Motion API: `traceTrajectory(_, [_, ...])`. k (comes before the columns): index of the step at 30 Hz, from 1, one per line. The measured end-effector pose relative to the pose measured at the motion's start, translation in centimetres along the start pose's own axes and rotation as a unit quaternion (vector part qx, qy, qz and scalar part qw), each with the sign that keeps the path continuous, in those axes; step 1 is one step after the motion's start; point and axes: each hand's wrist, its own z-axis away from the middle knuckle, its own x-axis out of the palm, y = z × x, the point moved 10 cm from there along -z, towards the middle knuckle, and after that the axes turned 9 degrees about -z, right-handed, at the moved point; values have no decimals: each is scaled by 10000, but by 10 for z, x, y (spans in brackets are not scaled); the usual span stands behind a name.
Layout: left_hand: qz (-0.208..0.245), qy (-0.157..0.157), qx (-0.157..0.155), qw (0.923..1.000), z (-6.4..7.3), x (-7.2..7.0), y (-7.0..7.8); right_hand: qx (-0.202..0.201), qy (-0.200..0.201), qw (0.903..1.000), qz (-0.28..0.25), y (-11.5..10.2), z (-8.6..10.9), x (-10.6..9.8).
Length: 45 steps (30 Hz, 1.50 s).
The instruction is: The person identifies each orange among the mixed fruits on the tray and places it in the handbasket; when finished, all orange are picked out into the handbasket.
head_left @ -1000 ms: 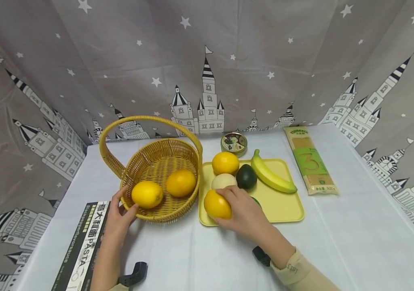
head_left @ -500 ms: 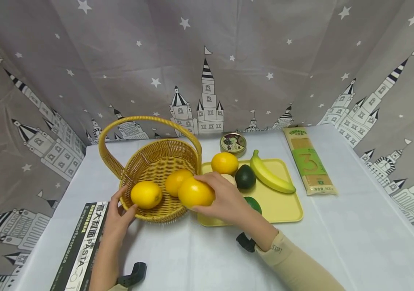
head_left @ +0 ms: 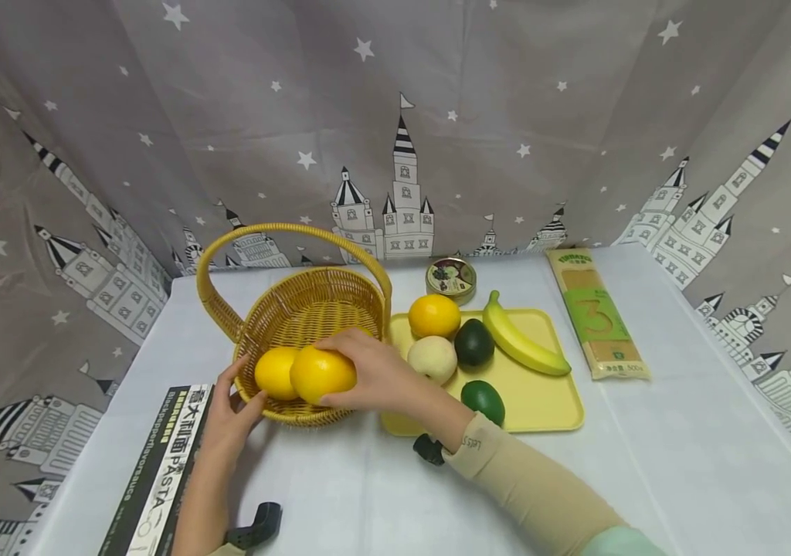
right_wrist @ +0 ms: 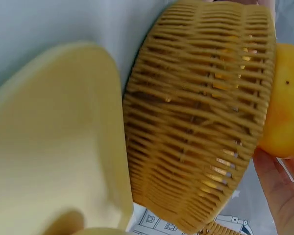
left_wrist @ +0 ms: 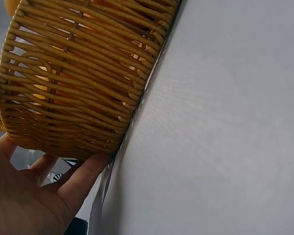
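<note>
My right hand holds a yellow-orange orange over the front of the wicker basket. In the right wrist view, the orange shows beyond the basket's rim, with fingers against its lower side. A lemon lies in the basket, partly covered by the held orange. Behind my right hand, another orange in the basket is almost wholly hidden. My left hand grips the basket's front left, its thumb near the rim. In the left wrist view, fingers lie along the woven side and base.
Right of the basket, a yellow tray carries an orange-coloured fruit, a pale round fruit, two dark green avocados and a banana. A round tin, a pasta packet and a pasta box lie around.
My right hand has carried the orange left from the tray to over the basket, uncovering the pale fruit and front avocado. The left hand stays at the basket.
</note>
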Motion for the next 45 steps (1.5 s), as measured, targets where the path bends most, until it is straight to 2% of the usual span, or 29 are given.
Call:
traceTrajectory(11, [-15, 2, 61, 10000, 2, 0, 2, -297, -446, 9971, 535, -2, -3, 15])
traceTrajectory(18, [-37, -1, 100, 9999, 2, 0, 3, -424, -568, 9926, 984, -9, -2, 20])
traceTrajectory(24, [-20, 21, 134, 9999, 2, -1, 4, -391, -667, 9912, 1072, -6, -1, 22])
traceTrajectory(30, [-19, -3, 120, 9999, 3, -1, 5, -216, -610, 9944, 840, 2, 1, 19])
traceTrajectory(34, [-30, 5, 69, 10000, 2, -1, 4, -237, -432, 9968, 624, -1, 1, 8])
traceTrajectory(38, [-22, -14, 20, 10000, 1, 0, 2, -280, -132, 9987, 417, -9, 4, -14])
traceTrajectory(42, [-2, -31, 59, 10000, 1, 1, 2, -315, 457, 9983, 160, -14, 8, -46])
traceTrajectory(45, [7, -29, 87, 10000, 1, 1, 1, -359, 1008, 9940, -216, -14, 12, -72])
